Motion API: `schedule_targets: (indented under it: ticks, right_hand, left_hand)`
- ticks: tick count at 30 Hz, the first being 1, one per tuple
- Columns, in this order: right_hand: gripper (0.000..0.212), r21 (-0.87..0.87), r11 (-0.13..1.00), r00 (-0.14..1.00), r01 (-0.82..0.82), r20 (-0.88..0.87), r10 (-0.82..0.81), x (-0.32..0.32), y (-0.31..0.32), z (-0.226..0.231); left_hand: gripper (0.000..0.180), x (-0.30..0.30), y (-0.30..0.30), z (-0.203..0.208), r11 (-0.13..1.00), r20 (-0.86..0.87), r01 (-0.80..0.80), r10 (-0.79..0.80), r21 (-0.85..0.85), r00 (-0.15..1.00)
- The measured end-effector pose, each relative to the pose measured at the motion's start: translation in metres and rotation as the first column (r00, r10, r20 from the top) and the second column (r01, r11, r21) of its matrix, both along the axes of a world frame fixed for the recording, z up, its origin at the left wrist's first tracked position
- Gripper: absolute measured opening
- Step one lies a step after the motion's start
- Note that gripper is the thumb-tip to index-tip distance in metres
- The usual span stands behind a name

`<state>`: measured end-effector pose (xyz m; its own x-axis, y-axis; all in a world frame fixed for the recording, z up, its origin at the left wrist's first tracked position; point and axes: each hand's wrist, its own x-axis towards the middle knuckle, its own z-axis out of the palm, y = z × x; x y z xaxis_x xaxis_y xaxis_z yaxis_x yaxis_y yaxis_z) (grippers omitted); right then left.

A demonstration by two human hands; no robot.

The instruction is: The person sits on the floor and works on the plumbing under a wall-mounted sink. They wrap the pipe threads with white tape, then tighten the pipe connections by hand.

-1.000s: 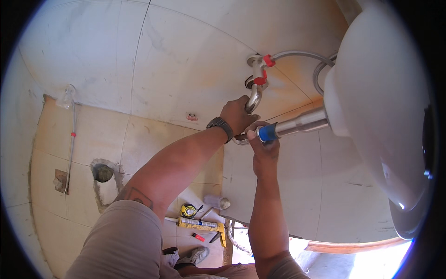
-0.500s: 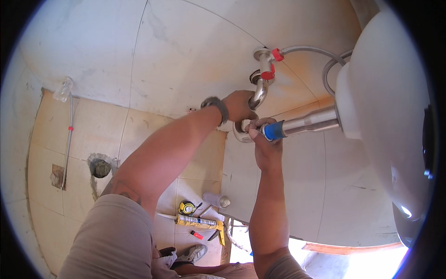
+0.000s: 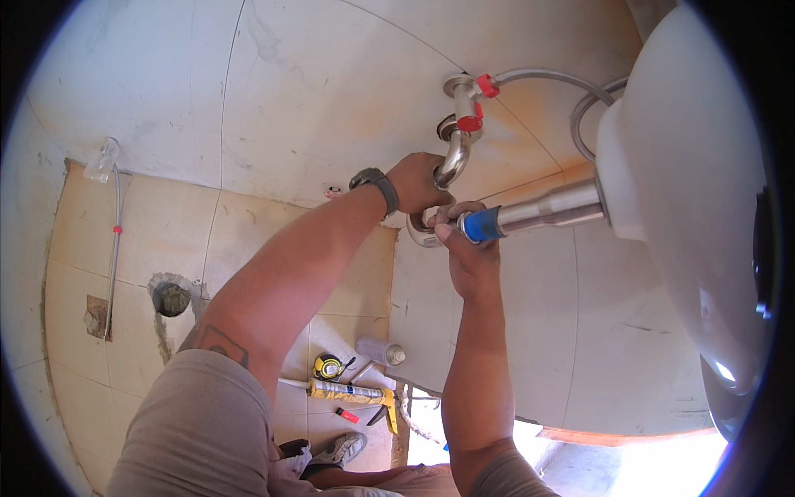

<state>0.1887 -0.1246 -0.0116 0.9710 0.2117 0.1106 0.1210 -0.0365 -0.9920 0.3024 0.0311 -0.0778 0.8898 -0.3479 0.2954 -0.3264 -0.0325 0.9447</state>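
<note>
Where the chrome trap pipe (image 3: 451, 170) curves down from the wall fitting and turns toward the basin, both hands meet on it. Left hand (image 3: 416, 184) is closed around the lower bend of the curve, wrist with a dark watch (image 3: 374, 187). Right hand (image 3: 465, 248) is closed on the joint just beside the blue collar (image 3: 481, 224), thumb pressed up against the metal ring there. The straight drain tube (image 3: 546, 209) runs from that collar into the underside of the white basin (image 3: 696, 190).

Handling, as a judgement: polished metal, rigid, light for its size, and slick under bare skin. The smooth curve gives little purchase; the ring and collar look like the better hold. The thin tube walls would likely dent if levered.

2 red-capped valves (image 3: 476, 103) sit above, with braided hoses (image 3: 580, 108) looping to the basin. On the floor (image 3: 166, 232) lie a caulking gun (image 3: 352, 393), a tape measure (image 3: 329, 366) and a spray can (image 3: 381, 351).
</note>
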Motion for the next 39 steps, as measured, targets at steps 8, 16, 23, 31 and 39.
schedule_targets:
  ticks: [8,16,23,31,39]
  right_hand:
    - [0.036,0.046,0.998,0.999,-0.032,-0.007,0.032,-0.002,0.001,0.0]
    - [0.036,0.022,1.0,1.0,-0.008,-0.008,0.009,-0.001,0.002,0.0]
    - [0.034,0.018,0.998,0.998,-0.054,-0.024,0.055,0.0,-0.002,0.001]
    - [0.036,0.04,0.998,0.998,-0.053,-0.025,0.054,-0.001,0.0,0.001]
    - [0.036,0.044,0.999,0.999,-0.031,-0.036,0.032,-0.001,0.001,0.001]
  left_hand:
    - [0.048,-0.015,-0.004,0.003,0.991,0.007,-0.134,0.134,0.008,0.991]
    - [0.044,-0.02,-0.023,0.004,0.922,0.018,-0.387,0.387,0.02,0.922]
    - [0.039,0.003,0.002,0.004,0.999,-0.041,0.014,-0.012,0.044,0.999]
    - [0.045,-0.017,-0.009,0.003,0.969,-0.003,-0.246,0.246,-0.023,0.969]
    - [0.043,-0.017,-0.024,0.002,0.923,0.06,-0.384,0.382,0.033,0.922]
